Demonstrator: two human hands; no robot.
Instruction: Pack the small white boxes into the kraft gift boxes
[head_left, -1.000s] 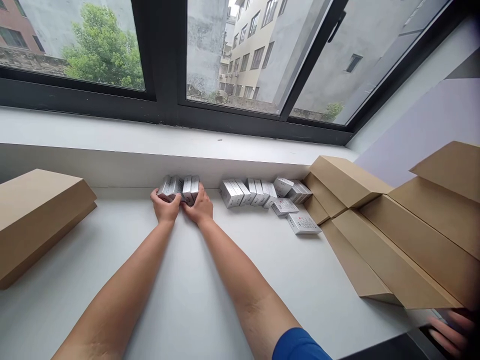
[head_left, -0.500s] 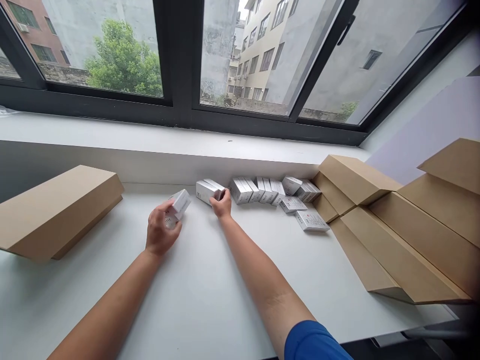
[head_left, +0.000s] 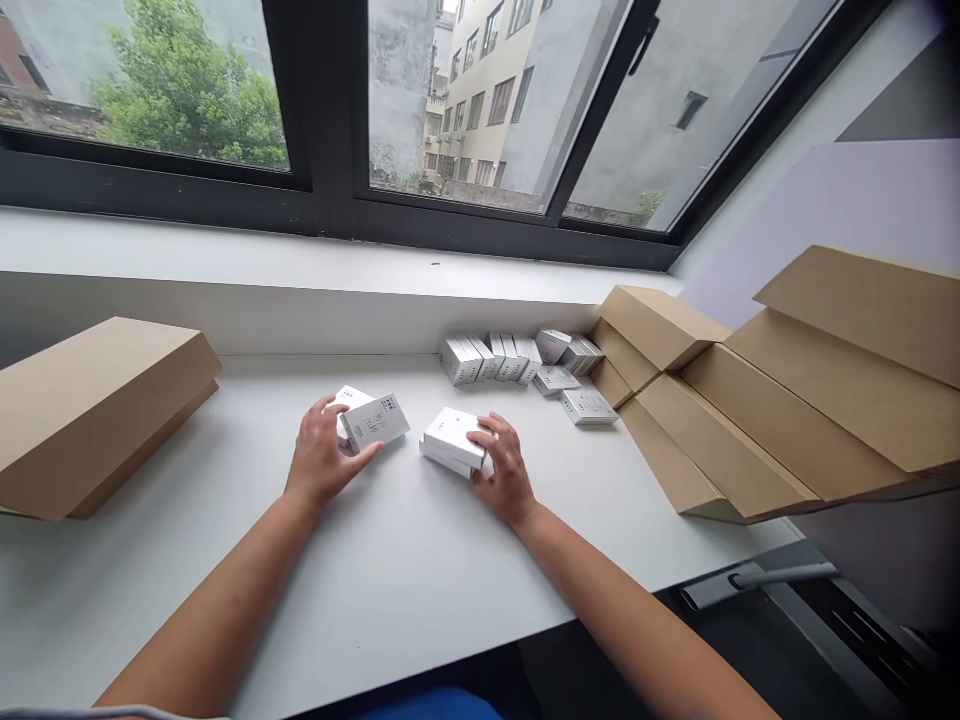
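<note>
My left hand (head_left: 319, 455) is curled around small white cartons (head_left: 377, 422), with thumb and fingers at their left end. The front carton is tilted, its printed face toward me, and another shows behind it. To the right, my right hand (head_left: 506, 470) grips the right end of a short stack of small white cartons (head_left: 451, 437) close to the table top. A gap separates the two groups. Farther back, a row of similar cartons (head_left: 491, 358) stands leaning along the wall, and a single carton (head_left: 589, 407) lies flat at its right.
A brown cardboard box (head_left: 105, 410) rests on the white table (head_left: 390, 580) at the left. More brown cardboard boxes (head_left: 735, 430) are stacked at the right. Behind the table runs a white window sill (head_left: 360, 262). A dark chair-like object (head_left: 810, 630) is beyond the table's front right edge.
My right hand has brought cartons from the left end of the back row toward me and laid them flatter. The cartons in my left hand have turned faces up. The view has shifted right.
</note>
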